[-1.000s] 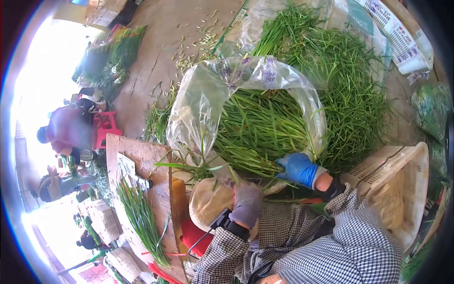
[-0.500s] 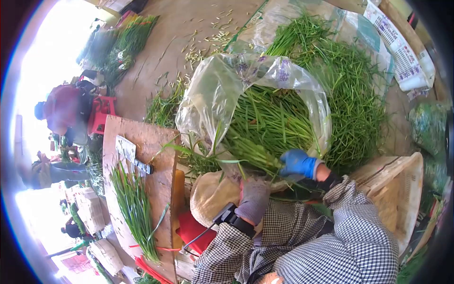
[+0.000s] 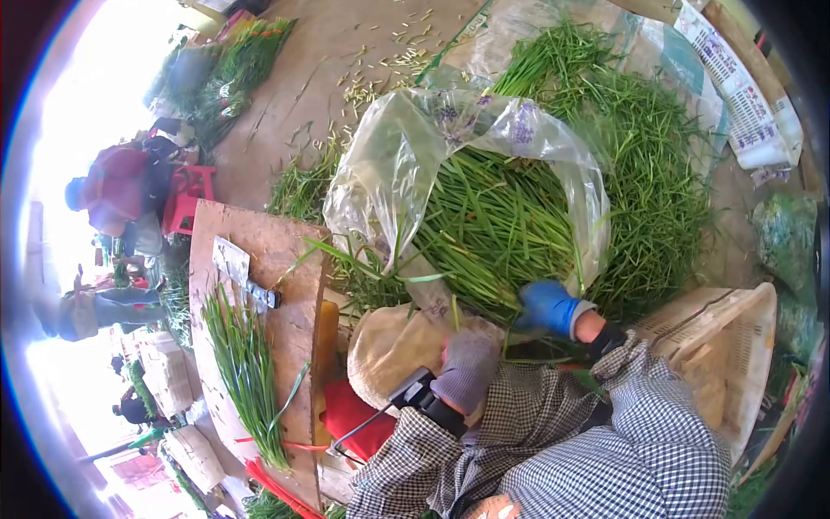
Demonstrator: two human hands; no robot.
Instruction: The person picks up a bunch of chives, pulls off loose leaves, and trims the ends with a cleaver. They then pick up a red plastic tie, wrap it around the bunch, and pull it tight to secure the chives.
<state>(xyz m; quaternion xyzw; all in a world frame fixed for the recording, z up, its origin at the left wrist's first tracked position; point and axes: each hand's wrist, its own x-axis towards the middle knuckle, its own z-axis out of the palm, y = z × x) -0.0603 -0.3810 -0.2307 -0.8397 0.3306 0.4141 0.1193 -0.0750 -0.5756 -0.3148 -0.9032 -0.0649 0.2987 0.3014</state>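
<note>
My left hand (image 3: 467,368), in a grey knit glove, is curled in front of my lap by the front rim of the clear plastic bag (image 3: 372,164). A pale green stalk (image 3: 456,313) sticks up from its fingers, which are mostly hidden. To its right, my right hand (image 3: 549,307), in a blue glove, is at the near edge of the long green leaves (image 3: 501,225) inside the bag. Motion blurs its fingers, so their grip does not show. The bag stands with its mouth wide, full of leaves.
A wooden board (image 3: 259,229) at left bears a cleaver (image 3: 232,259) and a bundle of greens (image 3: 242,372). More loose greens (image 3: 657,182) lie beyond the bag. A white plastic basket (image 3: 735,346) is at right. Another person (image 3: 121,186) sits by a red stool (image 3: 190,199).
The bunch of stalks under my right hand at the bag's front no longer stands out there. My right hand has shifted slightly right. A stalk now shows upright at my left hand.
</note>
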